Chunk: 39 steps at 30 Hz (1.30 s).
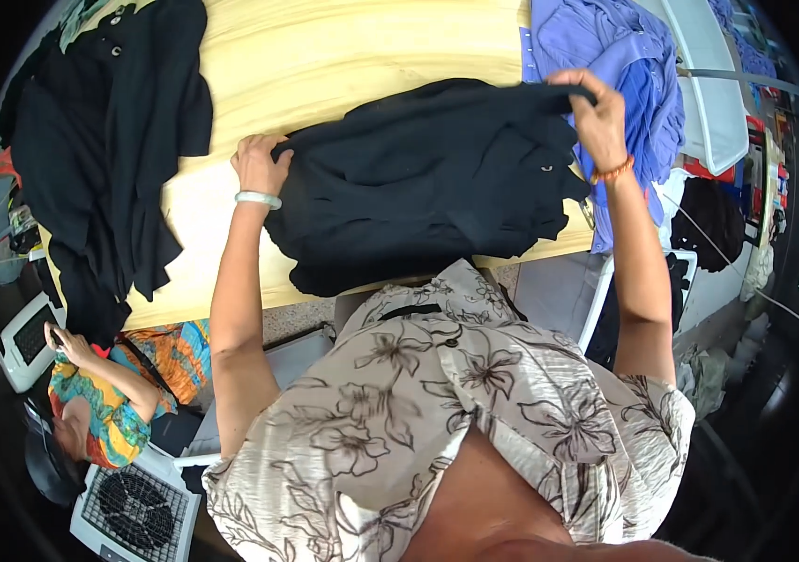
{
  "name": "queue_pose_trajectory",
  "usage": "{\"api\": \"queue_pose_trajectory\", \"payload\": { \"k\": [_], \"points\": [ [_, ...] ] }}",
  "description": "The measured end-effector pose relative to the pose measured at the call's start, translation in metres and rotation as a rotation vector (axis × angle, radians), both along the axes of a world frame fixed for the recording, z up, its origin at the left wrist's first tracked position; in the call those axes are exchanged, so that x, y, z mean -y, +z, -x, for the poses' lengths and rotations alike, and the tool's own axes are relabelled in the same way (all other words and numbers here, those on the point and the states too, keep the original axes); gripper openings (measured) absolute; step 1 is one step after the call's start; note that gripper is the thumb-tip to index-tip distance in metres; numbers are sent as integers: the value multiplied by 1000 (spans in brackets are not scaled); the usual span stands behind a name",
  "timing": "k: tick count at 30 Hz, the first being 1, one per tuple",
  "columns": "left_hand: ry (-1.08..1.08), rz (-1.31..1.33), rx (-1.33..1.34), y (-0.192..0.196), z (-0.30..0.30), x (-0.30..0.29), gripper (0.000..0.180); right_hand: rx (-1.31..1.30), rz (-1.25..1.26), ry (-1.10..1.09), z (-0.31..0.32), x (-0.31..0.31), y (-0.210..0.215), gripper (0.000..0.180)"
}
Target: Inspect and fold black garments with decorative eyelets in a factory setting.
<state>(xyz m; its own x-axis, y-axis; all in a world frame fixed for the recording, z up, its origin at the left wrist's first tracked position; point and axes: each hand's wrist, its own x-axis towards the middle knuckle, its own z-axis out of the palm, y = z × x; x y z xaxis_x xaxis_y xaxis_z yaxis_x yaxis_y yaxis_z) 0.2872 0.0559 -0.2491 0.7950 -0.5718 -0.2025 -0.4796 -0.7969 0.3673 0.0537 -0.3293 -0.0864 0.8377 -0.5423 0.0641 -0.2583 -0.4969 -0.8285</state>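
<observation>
Black cloth fills both hands: the left hand [261, 164] has its grip closed on the near-left edge of the black garment [418, 178], while the right hand [596, 112] pinches the far-right corner and lifts it off the surface. That garment lies spread across the pale wooden worktop [324, 56], its lower hem hanging over the near edge. Another dark garment [104, 140] drapes the left end, and purple clothing [624, 66] lies at the right.

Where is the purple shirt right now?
In the head view, the purple shirt lies at the table's far right end, just beyond the right hand that lifts an edge of the black garment.
</observation>
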Motion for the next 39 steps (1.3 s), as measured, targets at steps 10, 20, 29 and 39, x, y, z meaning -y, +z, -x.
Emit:
{"api": "queue_pose_trajectory", "payload": {
  "k": [10, 20, 29, 39],
  "points": [
    [294, 764, -714, 100, 66, -39, 22, 3, -259, -148, 21, 64, -16, 30],
    [208, 301, -1325, 113, 175, -69, 10, -845, -467, 270, 162, 58, -32, 27],
    [288, 230, -1121, 65, 157, -73, 15, -1169, -129, 687, 155, 39, -39, 35],
    [155, 252, 176, 47, 76, -31, 34, -319, 203, 379, -36, -61, -61, 41]
  ]
}}
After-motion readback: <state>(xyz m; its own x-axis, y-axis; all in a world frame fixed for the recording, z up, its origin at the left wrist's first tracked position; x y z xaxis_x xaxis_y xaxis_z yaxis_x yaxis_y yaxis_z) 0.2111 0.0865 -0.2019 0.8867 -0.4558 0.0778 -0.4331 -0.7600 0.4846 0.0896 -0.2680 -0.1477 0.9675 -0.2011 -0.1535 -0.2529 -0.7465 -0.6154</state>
